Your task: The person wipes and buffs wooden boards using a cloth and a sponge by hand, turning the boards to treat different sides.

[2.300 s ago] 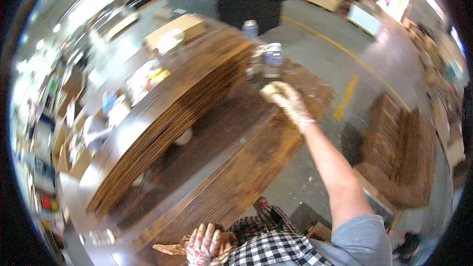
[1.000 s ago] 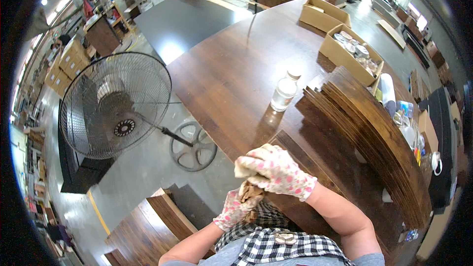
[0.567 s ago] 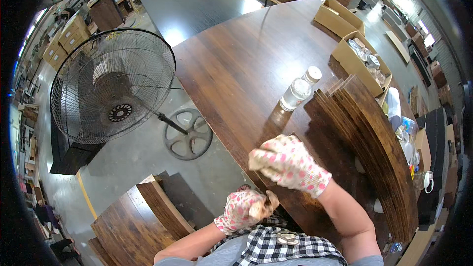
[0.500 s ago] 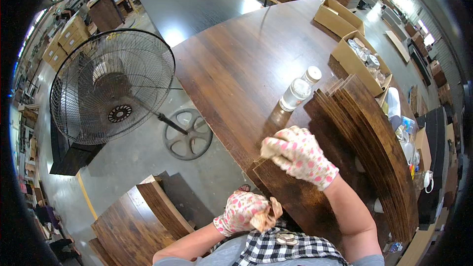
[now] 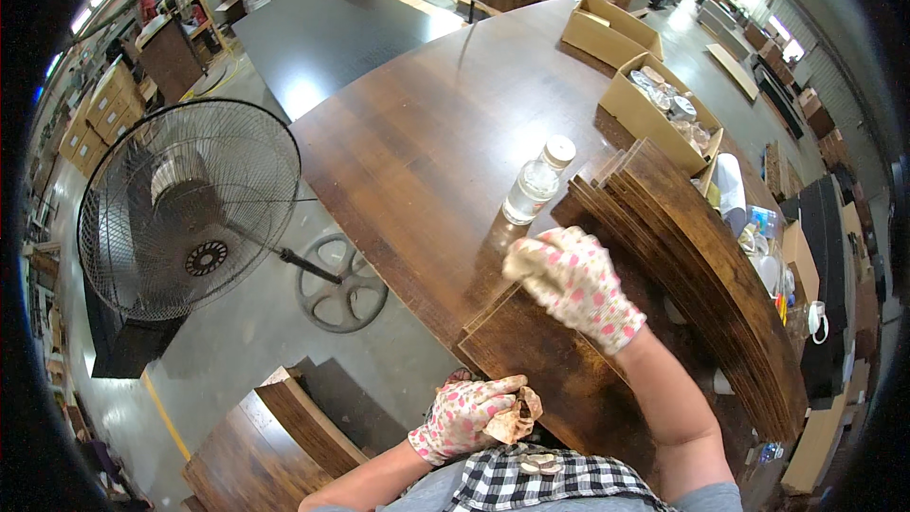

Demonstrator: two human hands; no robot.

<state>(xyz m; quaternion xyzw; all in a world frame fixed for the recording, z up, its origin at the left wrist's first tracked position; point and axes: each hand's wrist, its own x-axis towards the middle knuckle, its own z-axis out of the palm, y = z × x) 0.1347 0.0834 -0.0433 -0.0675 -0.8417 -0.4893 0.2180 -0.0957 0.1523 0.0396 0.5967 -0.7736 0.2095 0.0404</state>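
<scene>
Both my hands wear white gloves with pink spots. My left hand (image 5: 469, 417), low in front of my body, is closed around a crumpled tan rag (image 5: 517, 415). Its index finger stretches along the rag's top. My right hand (image 5: 573, 284) has its fingers curled over a dark brown wooden board (image 5: 540, 346) at the table's near side. Whatever sits under those fingers is hidden, and they are slightly blurred. Just beyond the right hand, a clear bottle with a white cap (image 5: 533, 192) stands on the brown table (image 5: 408, 152).
A stack of curved brown boards (image 5: 706, 265) lies right of my right hand. Open cardboard boxes (image 5: 654, 114) stand behind it, one holding jars and wrapped items. A large floor fan (image 5: 190, 209) stands at left. More boards (image 5: 265, 446) are stacked at lower left.
The whole view has shifted, moving the table and fan leftward in the picture. My right hand has slid rightward over the board, away from its left corner. The left hand still grips the rag.
</scene>
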